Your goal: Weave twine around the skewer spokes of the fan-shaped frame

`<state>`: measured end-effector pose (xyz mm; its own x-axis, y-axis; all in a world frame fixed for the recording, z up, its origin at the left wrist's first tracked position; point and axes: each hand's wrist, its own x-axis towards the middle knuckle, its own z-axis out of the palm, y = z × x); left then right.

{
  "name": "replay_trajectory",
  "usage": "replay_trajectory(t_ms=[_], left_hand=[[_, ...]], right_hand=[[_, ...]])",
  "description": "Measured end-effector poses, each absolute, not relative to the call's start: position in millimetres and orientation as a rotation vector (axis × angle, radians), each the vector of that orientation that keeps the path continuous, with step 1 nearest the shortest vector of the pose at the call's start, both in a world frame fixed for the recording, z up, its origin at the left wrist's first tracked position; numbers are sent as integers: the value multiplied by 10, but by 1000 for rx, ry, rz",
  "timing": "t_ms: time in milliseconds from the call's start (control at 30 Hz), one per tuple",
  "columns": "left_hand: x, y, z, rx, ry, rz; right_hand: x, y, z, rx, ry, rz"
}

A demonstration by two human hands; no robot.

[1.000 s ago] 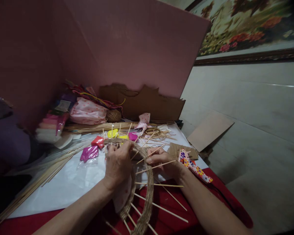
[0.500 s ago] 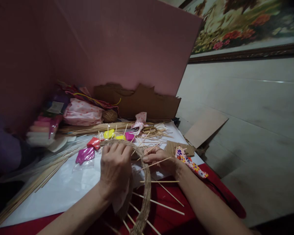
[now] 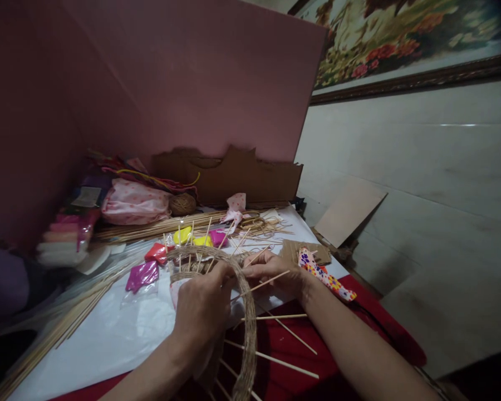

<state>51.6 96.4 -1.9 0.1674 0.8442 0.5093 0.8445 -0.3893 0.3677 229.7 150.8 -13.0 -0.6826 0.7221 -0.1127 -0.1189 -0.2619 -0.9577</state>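
Note:
Between my hands is a basket frame of brown jute twine (image 3: 250, 334), woven in a round band over thin wooden sticks that stick out around it like spokes. My left hand (image 3: 206, 303) is inside the round, fingers curled together against the band's inner edge; the fingertips are partly hidden. On the outer right side, my right hand (image 3: 275, 272) pinches the band between thumb and fingers, close to a wooden stick (image 3: 269, 280). A second twine-woven part with pink-dotted cloth shows behind my left hand.
Packets of purple clay (image 3: 142, 276), red clay (image 3: 156, 253) and yellow clay (image 3: 182, 235) lie behind on white paper. A twine ball (image 3: 182, 204), scissors (image 3: 254, 223) and bundled sticks sit farther back. Flowered fabric (image 3: 325, 275) lies by cardboard (image 3: 290, 252) at right.
My left hand has come down off the top of the twine band and moved right, toward my right hand. The right hand keeps its pinch on the band. The view has shifted slightly.

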Motion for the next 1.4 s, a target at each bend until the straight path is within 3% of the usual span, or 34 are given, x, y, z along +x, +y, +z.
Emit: replay_trajectory(t_ms=[267,1400], left_hand=[[473,986,-90,-2325,-1168,-1065],[486,994,-129,-2353,-1113,-1214]], right_hand=[[2305,1525,-151,-765,-1373,1996],[2295,1525,-141,-844,-1302,1984]])
